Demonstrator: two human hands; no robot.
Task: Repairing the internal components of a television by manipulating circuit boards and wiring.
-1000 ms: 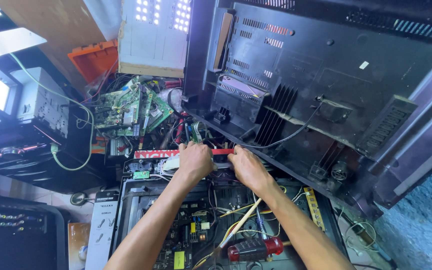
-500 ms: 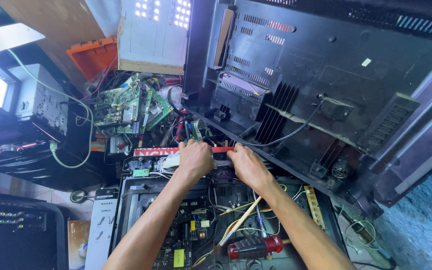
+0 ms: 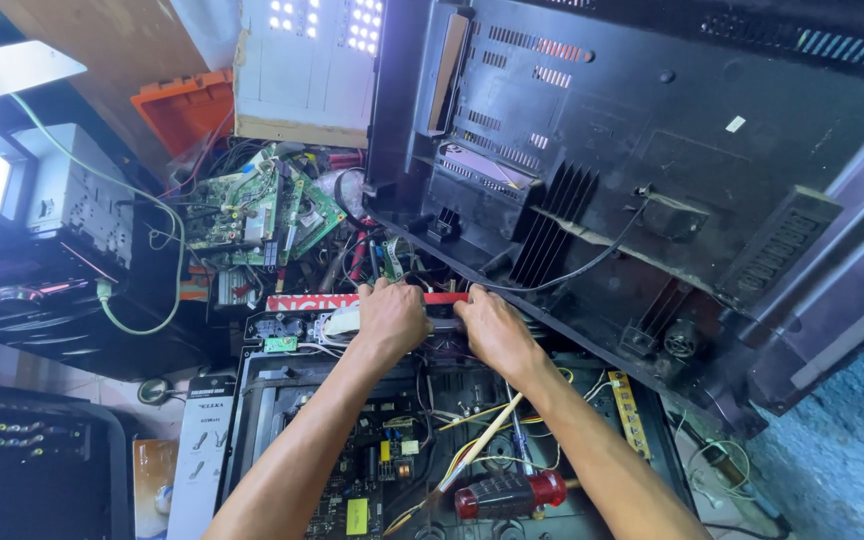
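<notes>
At the centre of the frame, the left hand (image 3: 389, 318) and right hand (image 3: 492, 330) lie side by side, fingers curled over a red strip (image 3: 302, 301) on the far edge of an open metal chassis (image 3: 252, 400); what they grip is hidden. One red-handled screwdriver (image 3: 507, 494) lies below them. Two green circuit boards (image 3: 262, 215) sit upper left; one ribbed black plastic back cover (image 3: 672, 170) fills the upper right.

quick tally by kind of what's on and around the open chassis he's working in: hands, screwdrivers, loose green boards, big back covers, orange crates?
Hands: 2, left hand and right hand, both on the red strip at the chassis edge
Red-handled screwdriver: 1
Green circuit boards: 2 at least, overlapping
Black back cover: 1
Orange crate: 1
Total: 7
</notes>
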